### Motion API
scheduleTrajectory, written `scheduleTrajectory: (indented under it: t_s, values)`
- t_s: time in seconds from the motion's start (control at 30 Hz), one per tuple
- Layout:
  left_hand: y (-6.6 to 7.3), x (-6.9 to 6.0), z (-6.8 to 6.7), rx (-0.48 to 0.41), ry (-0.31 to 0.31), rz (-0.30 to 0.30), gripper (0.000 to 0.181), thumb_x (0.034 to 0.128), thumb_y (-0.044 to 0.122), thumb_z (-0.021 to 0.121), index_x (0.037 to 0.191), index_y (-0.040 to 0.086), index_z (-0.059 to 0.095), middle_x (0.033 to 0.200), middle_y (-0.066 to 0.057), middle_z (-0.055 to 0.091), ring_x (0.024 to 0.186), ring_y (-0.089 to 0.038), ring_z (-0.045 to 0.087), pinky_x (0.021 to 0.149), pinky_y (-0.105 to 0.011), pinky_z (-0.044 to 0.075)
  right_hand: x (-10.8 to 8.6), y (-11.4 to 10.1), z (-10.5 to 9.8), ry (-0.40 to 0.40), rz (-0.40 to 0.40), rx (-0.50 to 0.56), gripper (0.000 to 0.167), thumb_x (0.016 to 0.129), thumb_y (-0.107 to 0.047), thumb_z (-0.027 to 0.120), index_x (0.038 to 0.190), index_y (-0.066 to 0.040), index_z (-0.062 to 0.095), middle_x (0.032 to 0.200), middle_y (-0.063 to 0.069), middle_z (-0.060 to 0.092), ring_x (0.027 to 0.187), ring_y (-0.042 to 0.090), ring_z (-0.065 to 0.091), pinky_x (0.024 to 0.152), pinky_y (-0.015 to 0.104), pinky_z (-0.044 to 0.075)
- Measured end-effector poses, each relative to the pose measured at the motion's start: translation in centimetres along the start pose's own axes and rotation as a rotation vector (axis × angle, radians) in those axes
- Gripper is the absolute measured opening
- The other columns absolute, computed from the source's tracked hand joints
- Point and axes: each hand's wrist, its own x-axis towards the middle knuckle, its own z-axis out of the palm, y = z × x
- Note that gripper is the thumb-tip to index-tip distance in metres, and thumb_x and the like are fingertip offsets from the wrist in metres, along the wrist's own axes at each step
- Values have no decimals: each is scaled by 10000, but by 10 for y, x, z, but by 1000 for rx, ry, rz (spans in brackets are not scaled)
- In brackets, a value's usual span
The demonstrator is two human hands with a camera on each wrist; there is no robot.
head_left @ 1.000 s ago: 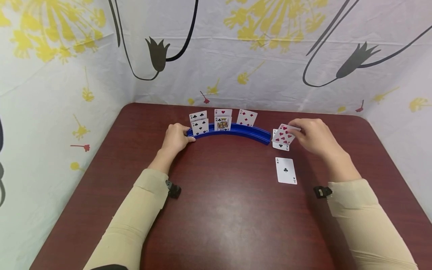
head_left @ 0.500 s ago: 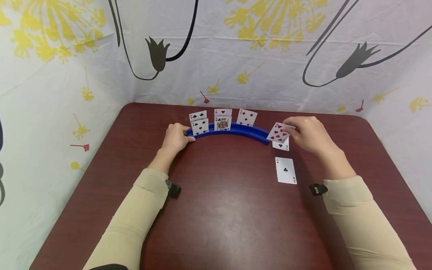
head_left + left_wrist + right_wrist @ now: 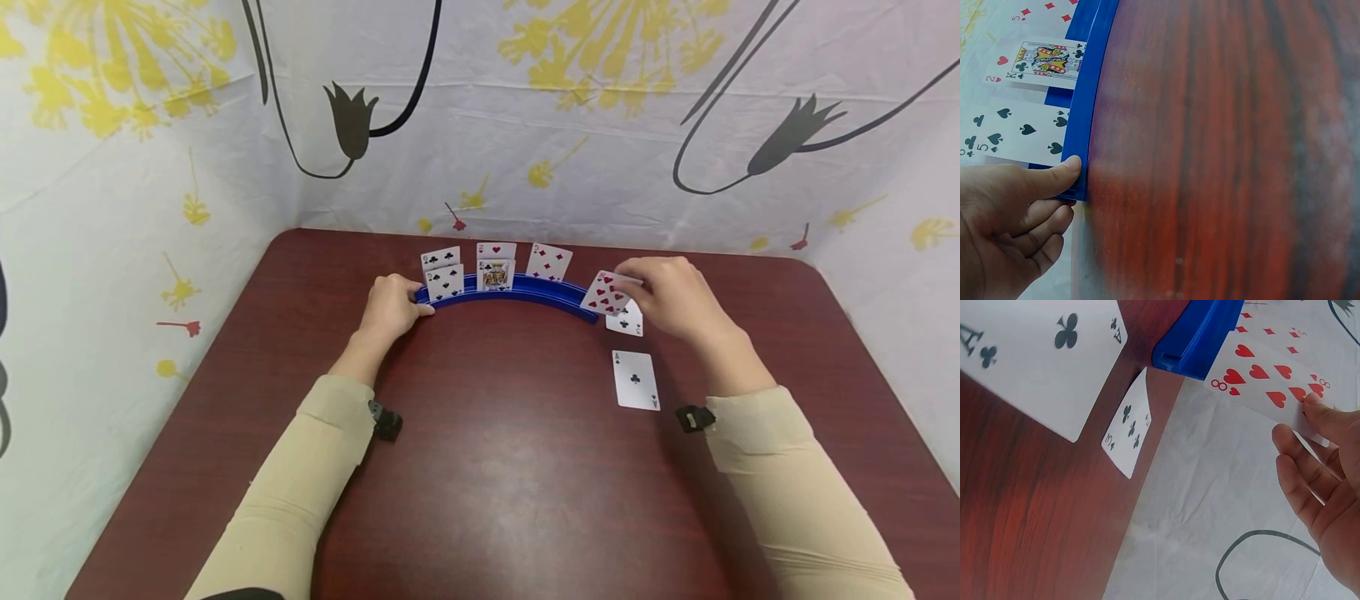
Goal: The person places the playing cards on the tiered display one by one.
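My left hand (image 3: 390,307) pinches the left end of a blue curved card holder (image 3: 1089,81), thumb along its front edge. My right hand (image 3: 671,296) pinches the eight of hearts (image 3: 1259,378) by one corner, tilted over the holder's right end; whether it touches the slot I cannot tell. Standing in the holder from the left are the six of clubs (image 3: 439,257) behind the five of spades (image 3: 445,282), the two of hearts (image 3: 497,249) behind the king of clubs (image 3: 496,276), and the five of diamonds (image 3: 549,262).
Face up on the reddish-brown table (image 3: 487,467) lies the ace of clubs (image 3: 636,380). Another clubs card, seemingly the three (image 3: 1129,425), lies just right of the holder, partly covered in the head view. A patterned white cloth (image 3: 465,108) hangs behind and beside the table.
My right hand has moved left with the eight of hearts, from above the clubs card to the holder's right end. The left hand and the standing cards have stayed put.
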Motion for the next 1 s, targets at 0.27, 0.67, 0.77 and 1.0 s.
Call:
scheduleTrajectory:
  t_s: [0.27, 0.67, 0.77, 1.0]
  values:
    - [-2, 0, 0, 9, 2, 8, 471, 843, 215, 849, 1257, 32, 718, 1135, -177, 733, 1012, -263, 687, 907, -419, 551, 7, -5, 6, 22, -25, 11, 100, 945, -100, 720, 1029, -60, 756, 921, 85, 751, 762, 274, 677, 715, 505, 508]
    - [-2, 0, 0, 4, 0, 7, 451, 848, 213, 845, 1249, 44, 727, 1115, -167, 740, 996, -262, 681, 911, -418, 548, 16, -14, 9, 6, -22, 0, 107, 952, -126, 718, 1036, -75, 761, 939, 72, 749, 771, 262, 662, 722, 498, 503]
    - [-2, 0, 0, 1, -1, 1, 466, 852, 212, 842, 1264, 38, 715, 1137, -172, 733, 1012, -263, 681, 915, -419, 548, 18, -16, 11, 10, -22, 10, 107, 952, -129, 720, 1033, -73, 762, 943, 76, 749, 775, 261, 664, 729, 496, 506]
    - [-1, 0, 0, 0, -5, -2, 466, 854, 213, 839, 1267, 38, 713, 1147, -173, 730, 1018, -258, 683, 911, -415, 552, 22, -21, 15, 24, -26, 26, 105, 947, -130, 729, 1020, -60, 757, 920, 87, 748, 757, 261, 673, 711, 497, 517]
